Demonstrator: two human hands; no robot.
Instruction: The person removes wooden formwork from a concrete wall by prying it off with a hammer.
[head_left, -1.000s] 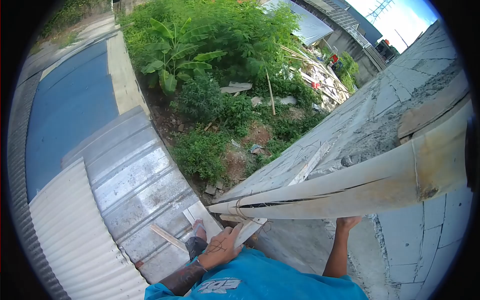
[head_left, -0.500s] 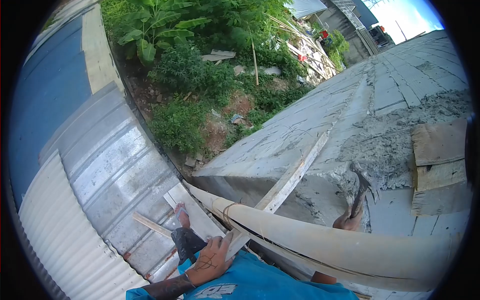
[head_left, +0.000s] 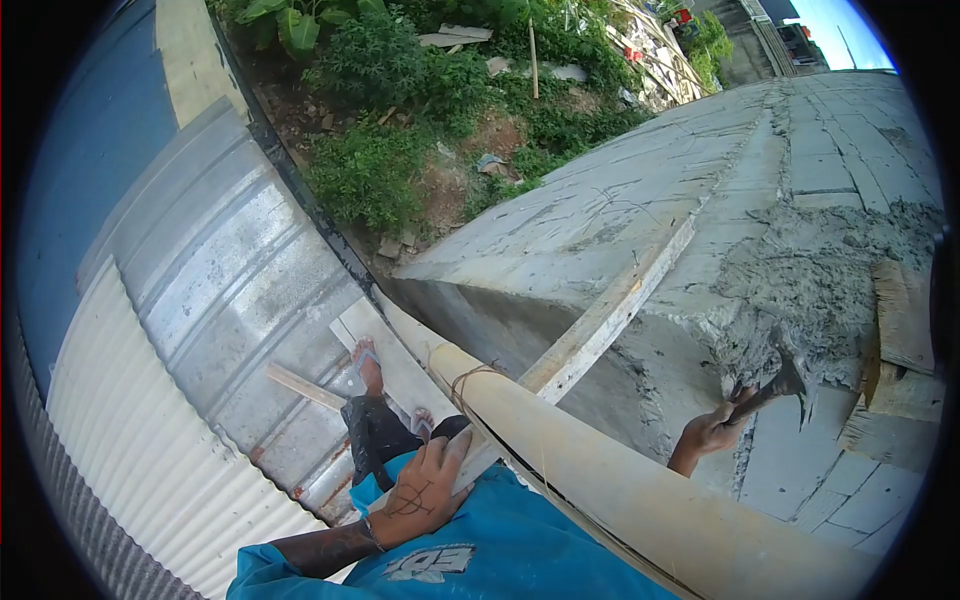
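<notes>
The right hand is gripping a trowel in wet mortar beyond the pole. The left hand is clasping the wooden batten against the pole. Scraping hard is risking mortar sliding off the wall.

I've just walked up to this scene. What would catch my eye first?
First, the patch of wet grey mortar on the block wall at right, where the right hand holds a trowel against it. Next, the thick pale pole running diagonally across the bottom, with the left hand gripping a wooden batten beside it. To the left lies a corrugated metal roof.
</notes>
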